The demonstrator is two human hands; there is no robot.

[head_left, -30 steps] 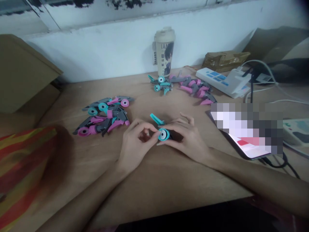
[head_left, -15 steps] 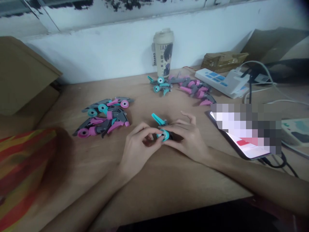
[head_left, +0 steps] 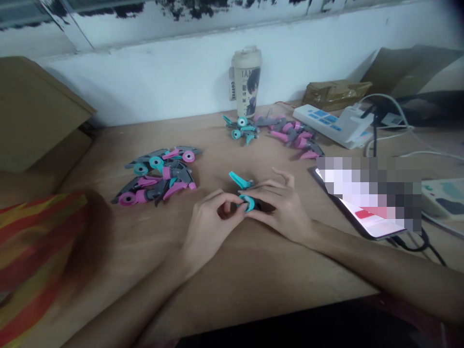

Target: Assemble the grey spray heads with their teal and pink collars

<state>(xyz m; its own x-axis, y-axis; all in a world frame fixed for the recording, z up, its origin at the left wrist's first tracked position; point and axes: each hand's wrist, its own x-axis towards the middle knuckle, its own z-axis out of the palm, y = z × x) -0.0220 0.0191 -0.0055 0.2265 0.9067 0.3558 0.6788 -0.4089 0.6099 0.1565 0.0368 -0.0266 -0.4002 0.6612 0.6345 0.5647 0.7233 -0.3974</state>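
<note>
A teal and grey trigger sprayer head (head_left: 248,205) is held low over the middle of the table, its round collar facing me. My right hand (head_left: 288,210) is closed around its grey body, with the little finger raised. At the collar's left rim, my left hand (head_left: 208,222) pinches with thumb and forefinger. Whether a small part sits between those fingertips is too small to tell. The teal trigger sticks out beyond my right fingers; much of the body is hidden behind that hand. To the left lies a pile of pink, teal and grey sprayer heads (head_left: 173,170).
Farther back are teal sprayer heads (head_left: 241,129) and pink ones (head_left: 295,133), near a lidded coffee cup (head_left: 247,84). A power strip (head_left: 326,123) with cables and a lit phone (head_left: 366,212) lie right. Cardboard (head_left: 39,116) and striped fabric (head_left: 39,251) are left.
My left fingertips have shifted slightly at the collar, and the collar has turned a little. My right hand keeps its hold. The whole view has shifted slightly.
</note>
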